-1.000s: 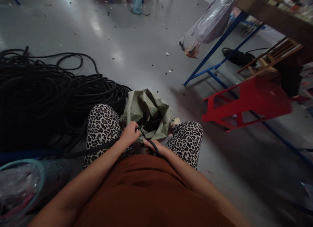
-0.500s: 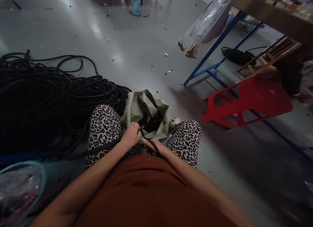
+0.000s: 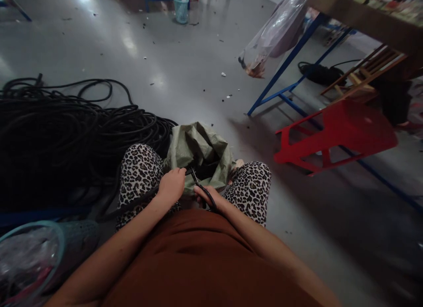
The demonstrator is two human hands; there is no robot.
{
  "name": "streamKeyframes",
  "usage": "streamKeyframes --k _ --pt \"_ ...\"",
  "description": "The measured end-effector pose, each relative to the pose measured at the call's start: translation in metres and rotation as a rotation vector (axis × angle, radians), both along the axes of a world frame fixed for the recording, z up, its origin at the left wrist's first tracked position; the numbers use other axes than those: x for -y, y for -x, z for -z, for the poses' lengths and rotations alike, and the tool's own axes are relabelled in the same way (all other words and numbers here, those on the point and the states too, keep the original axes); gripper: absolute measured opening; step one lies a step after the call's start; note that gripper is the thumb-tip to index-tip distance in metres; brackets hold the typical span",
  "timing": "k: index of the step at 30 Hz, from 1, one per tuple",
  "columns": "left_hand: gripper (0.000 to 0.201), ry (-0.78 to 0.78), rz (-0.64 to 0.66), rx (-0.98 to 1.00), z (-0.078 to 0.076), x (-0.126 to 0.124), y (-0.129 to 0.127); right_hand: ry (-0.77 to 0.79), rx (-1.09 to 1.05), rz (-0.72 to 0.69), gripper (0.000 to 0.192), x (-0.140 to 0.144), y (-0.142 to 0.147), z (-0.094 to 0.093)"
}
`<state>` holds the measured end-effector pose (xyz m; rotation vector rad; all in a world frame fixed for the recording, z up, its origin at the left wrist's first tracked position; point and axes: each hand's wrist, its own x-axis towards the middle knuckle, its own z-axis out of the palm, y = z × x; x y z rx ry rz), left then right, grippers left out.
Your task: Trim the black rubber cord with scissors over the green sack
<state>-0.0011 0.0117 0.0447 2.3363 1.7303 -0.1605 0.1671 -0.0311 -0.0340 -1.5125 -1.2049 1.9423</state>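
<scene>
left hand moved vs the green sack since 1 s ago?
No. The left hand grips the black cable at the green sack mouth, as before; only the camera shifted.

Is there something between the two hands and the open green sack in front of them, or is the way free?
Nothing visible stands in the way. The left hand and the right hand hold a black cable right at the near edge of the green sack, whose dark opening lies directly beyond the fingers, between the knees.

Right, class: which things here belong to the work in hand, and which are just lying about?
In use: left hand, right hand, black cable, green sack, cable pile.
Lying about: red stool, blue basket, plastic bag.
</scene>
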Motion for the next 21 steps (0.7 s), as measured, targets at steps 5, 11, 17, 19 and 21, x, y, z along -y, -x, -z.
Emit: streamKeyframes --k 5,11,17,19,21 --pt "0.029 -0.004 -0.026 0.091 0.011 -0.001 0.002 0.026 0.02 -0.009 0.047 -0.002 0.001 0.0" --pt "0.032 -0.029 0.011 0.168 0.023 0.0 0.008 0.072 0.005 0.0 0.046 -0.003 0.001 -0.005" --pt "0.034 -0.003 0.009 0.187 0.025 0.001 0.007 0.037 0.035 -0.033 0.048 -0.002 -0.001 0.004" --pt "0.034 0.013 -0.001 0.195 0.026 0.001 0.006 0.036 0.032 -0.036 0.049 -0.002 -0.002 0.008" --pt "0.034 0.024 -0.005 0.203 0.026 0.001 0.006 0.038 0.03 -0.044 0.049 -0.003 -0.002 0.01"
